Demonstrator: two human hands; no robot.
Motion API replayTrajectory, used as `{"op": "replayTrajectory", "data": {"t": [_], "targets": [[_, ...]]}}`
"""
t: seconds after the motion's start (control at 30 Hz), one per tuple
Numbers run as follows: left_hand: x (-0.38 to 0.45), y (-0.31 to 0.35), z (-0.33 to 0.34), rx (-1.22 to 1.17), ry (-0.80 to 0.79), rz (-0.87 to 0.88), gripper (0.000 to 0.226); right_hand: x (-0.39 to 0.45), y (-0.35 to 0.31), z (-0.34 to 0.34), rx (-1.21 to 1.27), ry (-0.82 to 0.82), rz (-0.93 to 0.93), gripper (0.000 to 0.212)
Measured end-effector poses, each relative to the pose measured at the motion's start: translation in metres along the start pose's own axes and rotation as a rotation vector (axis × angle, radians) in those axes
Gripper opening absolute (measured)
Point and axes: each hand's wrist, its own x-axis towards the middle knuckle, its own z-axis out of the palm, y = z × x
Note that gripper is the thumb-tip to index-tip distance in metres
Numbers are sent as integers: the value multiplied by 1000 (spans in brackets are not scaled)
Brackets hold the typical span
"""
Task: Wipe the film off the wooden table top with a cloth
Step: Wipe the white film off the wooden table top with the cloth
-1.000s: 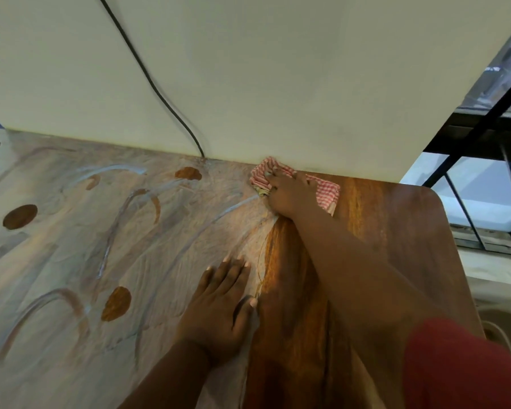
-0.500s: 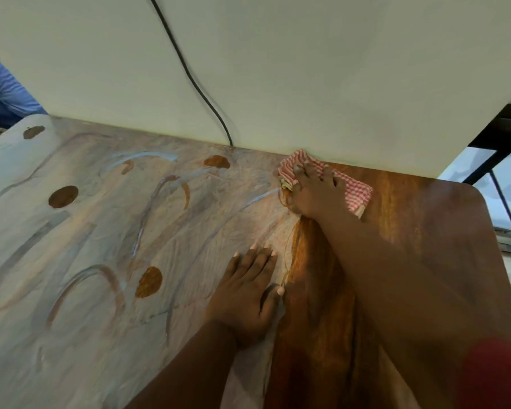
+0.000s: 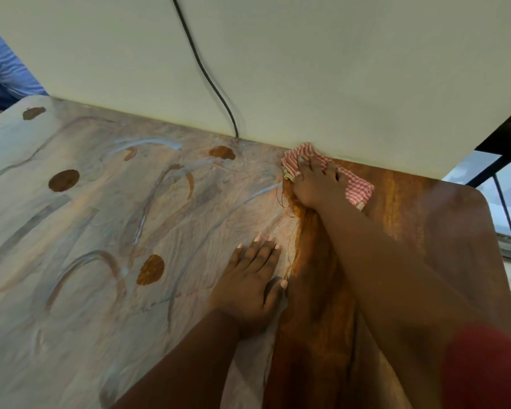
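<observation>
The right hand [image 3: 317, 184] lies flat with fingers spread on the red-checked cloth [image 3: 357, 191], pressing it onto the wooden worktop [image 3: 443, 231] right where the worktop meets the pale wall [image 3: 307, 69]. Nearer the person than the cloth, the left hand [image 3: 252, 286] rests palm down, fingers straight and holding nothing, on the edge of the whitish film [image 3: 86, 231], which covers the worktop to the left of the cloth and is broken by bare brown spots and curved streaks. A black cable [image 3: 210, 84] runs down the wall, ending left of the cloth.
</observation>
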Motion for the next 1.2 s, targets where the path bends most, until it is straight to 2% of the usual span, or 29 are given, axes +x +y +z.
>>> {"op": "replayTrajectory", "data": {"t": [0.13,0.23,0.3,0.4,0.53,0.6,0.67,0.77,0.83,0.93,1.07,1.13,1.2], "targets": [[-1,0,0,-8,15,-9,67,-22,-17,9,-75,-33,-187,55],[-1,0,0,-7,28,-8,63,-66,8,20,-121,13,-383,53],[-1,1,-1,2,30,1,62,-74,32,14,-169,-29,-452,52],[-3,1,1,21,17,-5,62,-50,46,2,-215,-50,-366,52],[0,1,0,18,15,-3,63,-22,6,6,-109,-1,-130,53],[-1,0,0,13,19,-7,63,-26,-19,12,-92,-15,-146,54],[-3,1,0,5,18,-4,63,-44,-31,20,-105,-34,-249,54],[-2,1,-1,1,27,-7,64,-77,-14,28,-151,-61,-439,53],[-1,3,-1,4,19,7,65,-82,13,20,-170,-128,-474,52],[-4,5,-2,-22,64,40,63,-74,37,8,-195,-152,-334,51],[-9,7,-2,-75,231,31,65,-78,7,19,-110,-51,-103,52],[-14,10,-2,-71,262,13,72,-93,-9,24,-92,-67,-106,52],[-24,8,0,-58,228,21,81,-122,-13,32,-96,-77,-178,52]]}}
